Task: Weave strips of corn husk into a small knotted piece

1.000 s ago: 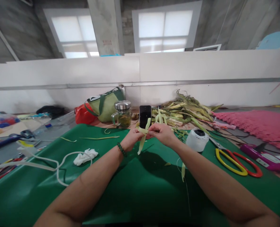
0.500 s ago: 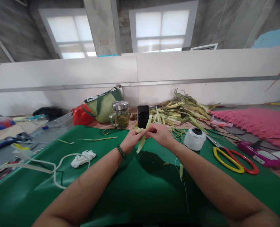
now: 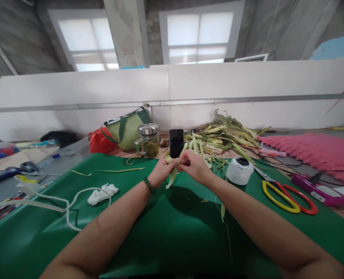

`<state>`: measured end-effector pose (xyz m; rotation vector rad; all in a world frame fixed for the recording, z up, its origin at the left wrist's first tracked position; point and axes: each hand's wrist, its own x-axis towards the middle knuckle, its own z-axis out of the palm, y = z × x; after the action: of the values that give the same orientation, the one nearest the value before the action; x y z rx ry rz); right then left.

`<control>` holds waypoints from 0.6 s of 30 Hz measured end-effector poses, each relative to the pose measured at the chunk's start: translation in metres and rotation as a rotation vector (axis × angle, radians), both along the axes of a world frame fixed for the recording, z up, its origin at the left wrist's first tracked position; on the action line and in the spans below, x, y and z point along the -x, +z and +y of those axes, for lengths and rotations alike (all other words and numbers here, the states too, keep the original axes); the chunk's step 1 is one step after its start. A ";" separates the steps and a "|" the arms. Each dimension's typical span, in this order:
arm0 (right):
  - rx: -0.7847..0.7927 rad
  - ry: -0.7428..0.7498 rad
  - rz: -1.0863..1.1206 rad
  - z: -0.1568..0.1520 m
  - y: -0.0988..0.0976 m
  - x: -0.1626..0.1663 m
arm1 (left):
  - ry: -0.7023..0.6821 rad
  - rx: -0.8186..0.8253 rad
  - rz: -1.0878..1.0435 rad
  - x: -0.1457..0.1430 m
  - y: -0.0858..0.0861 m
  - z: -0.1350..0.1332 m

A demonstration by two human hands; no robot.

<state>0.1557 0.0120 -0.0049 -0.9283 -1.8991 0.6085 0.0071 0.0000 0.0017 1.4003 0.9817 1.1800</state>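
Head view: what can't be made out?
All head view:
Pale green flat leaf strip: middle hidden by left hand and right hand.
Black rectangular phone: bottom edge partly hidden by both hands.
Pink fringed cloth: cut off by right edge.
Purple oblong device: label print too small.

Plenty of room low down: the smooth green sheet (image 3: pixel 166 228) runs open below the left hand (image 3: pixel 161 172) and the right hand (image 3: pixel 196 164), with just a small pale-green leaf scrap (image 3: pixel 203 201) in that lane. Straight ahead it's blocked, an upright black phone (image 3: pixel 176 141), a silver-lidded glass mug (image 3: pixel 149 146) and a heap of green-yellow leaves (image 3: pixel 230 133) standing beyond them! Out right, a white spool of thread (image 3: pixel 239 173) and red-and-yellow-handled scissors (image 3: pixel 272 183) narrow the way, while looped white tubing (image 3: pixel 55 208) and a crumpled white cloth (image 3: pixel 102 195) clutter the left.
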 end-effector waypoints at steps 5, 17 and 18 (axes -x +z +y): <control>-0.387 -0.056 -0.317 -0.002 0.003 -0.004 | 0.015 0.028 -0.093 0.003 0.000 0.004; -0.818 -0.074 -0.498 -0.001 -0.009 0.007 | 0.110 -0.009 -0.140 0.004 -0.013 0.014; -0.755 -0.056 -0.400 0.001 -0.011 0.007 | 0.111 -0.024 -0.131 0.004 -0.013 0.014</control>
<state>0.1492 0.0127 -0.0159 -0.6165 -2.1875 -0.3595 0.0035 0.0140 -0.0111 1.2834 0.9652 1.3518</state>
